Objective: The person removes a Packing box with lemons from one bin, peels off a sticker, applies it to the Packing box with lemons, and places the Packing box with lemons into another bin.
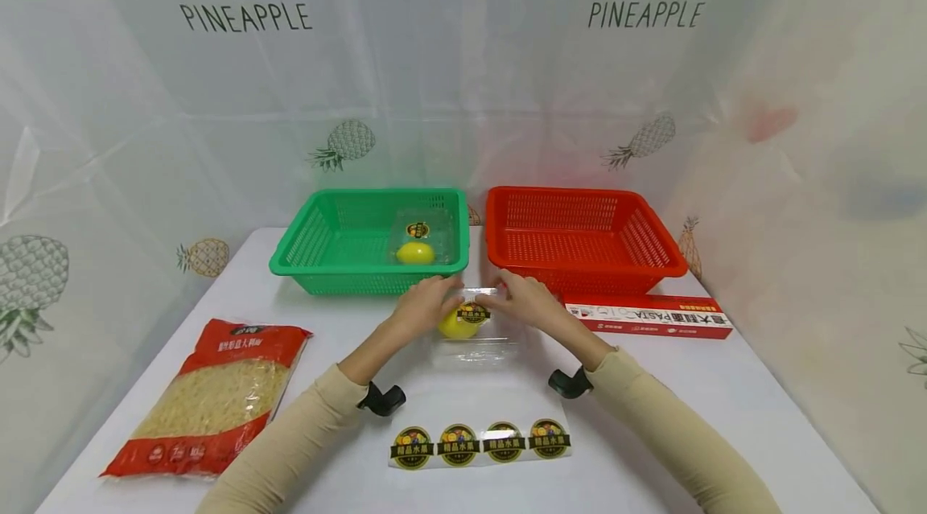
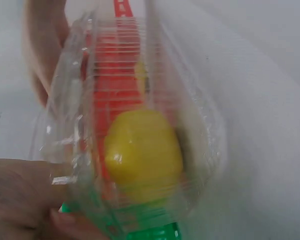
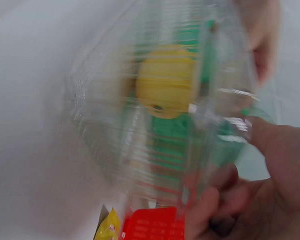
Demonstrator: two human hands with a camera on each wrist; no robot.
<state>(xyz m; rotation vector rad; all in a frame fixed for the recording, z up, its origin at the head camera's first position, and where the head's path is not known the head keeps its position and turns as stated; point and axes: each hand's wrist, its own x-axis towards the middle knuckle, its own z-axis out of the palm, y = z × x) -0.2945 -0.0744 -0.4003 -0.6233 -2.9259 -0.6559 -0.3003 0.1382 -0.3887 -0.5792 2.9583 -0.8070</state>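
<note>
A clear plastic fruit box (image 1: 478, 349) with a yellow lemon (image 1: 459, 324) inside is held between both hands over the table, before the two baskets. On its lid is a round black-and-gold sticker (image 1: 474, 313). My left hand (image 1: 426, 306) grips the box's left side at the far edge. The right hand (image 1: 527, 305) pinches the opposite side, its thumb and curled fingers (image 3: 205, 210) at the box edge in the right wrist view. Through the ribbed plastic the lemon (image 2: 144, 156) shows in the left wrist view. Both wrist views are blurred.
Behind stand a green basket (image 1: 369, 282), holding another stickered box with a lemon (image 1: 416, 253), and a red basket (image 1: 579, 279). A red pasta box (image 1: 652, 316) lies right, a pasta bag (image 1: 217, 393) left. A strip of several stickers (image 1: 481, 444) lies in front.
</note>
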